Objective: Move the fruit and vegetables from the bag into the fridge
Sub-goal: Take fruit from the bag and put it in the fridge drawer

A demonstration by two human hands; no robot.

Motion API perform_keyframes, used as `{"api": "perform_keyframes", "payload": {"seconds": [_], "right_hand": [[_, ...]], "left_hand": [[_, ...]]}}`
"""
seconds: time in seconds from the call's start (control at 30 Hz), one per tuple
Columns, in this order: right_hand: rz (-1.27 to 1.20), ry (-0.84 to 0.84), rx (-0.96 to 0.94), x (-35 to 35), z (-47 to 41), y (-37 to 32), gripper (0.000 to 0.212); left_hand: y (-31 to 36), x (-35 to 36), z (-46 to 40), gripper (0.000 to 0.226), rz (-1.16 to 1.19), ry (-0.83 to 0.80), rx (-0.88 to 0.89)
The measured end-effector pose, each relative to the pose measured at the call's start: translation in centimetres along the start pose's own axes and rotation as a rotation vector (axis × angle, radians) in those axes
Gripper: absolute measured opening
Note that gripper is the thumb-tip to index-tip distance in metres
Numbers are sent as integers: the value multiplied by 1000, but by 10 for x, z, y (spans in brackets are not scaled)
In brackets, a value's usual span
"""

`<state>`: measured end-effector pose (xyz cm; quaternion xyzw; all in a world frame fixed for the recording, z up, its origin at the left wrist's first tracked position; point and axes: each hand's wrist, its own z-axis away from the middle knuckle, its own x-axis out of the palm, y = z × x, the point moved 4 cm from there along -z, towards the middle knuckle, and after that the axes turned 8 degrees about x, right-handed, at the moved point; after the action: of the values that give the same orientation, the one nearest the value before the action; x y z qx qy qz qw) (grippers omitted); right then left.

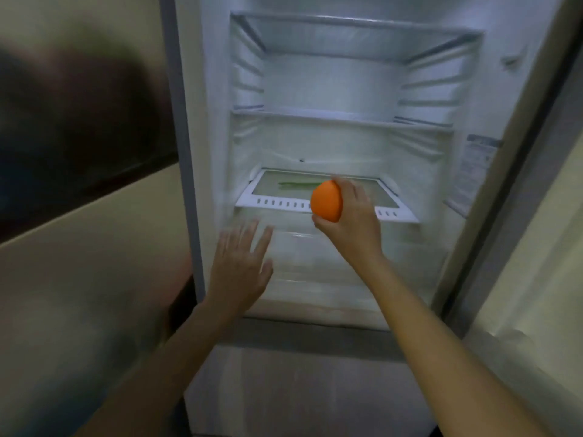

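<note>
An orange (pixel 326 200) is grasped in the right hand (pixel 350 216) and held before the front edge of the fridge (pixel 473 89)'s lowest shelf (pixel 274 204). On that shelf, toward its back edge, a long green vegetable (pixel 296 183) is seen. The left hand (pixel 241 266) is held released, fingers spread, near the fridge's lower left side.

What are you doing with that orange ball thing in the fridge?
A person is putting food away in an open fridge. Their right hand holds an orange in front of the lowest shelf. A long green vegetable already lies on that shelf. The left hand is open, with nothing in it, reaching toward the clear drawer below. The upper shelves show nothing on them.
</note>
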<state>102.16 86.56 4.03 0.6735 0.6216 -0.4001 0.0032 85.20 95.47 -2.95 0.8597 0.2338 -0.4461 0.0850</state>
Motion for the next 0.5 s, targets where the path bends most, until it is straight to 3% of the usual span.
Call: {"api": "perform_keyframes", "payload": {"seconds": [0.13,0.3,0.5], "right_hand": [[70,-184,-92,15,-38,5,77],[324,-614,-284,49,-65,8,82],[362,-1022,-247,96,-66,3,66]], "left_hand": [[-2,14,-3,60,0,-13,15],[-9,24,-3,60,4,48,32],[-14,37,-2,63,-40,149,65]]}}
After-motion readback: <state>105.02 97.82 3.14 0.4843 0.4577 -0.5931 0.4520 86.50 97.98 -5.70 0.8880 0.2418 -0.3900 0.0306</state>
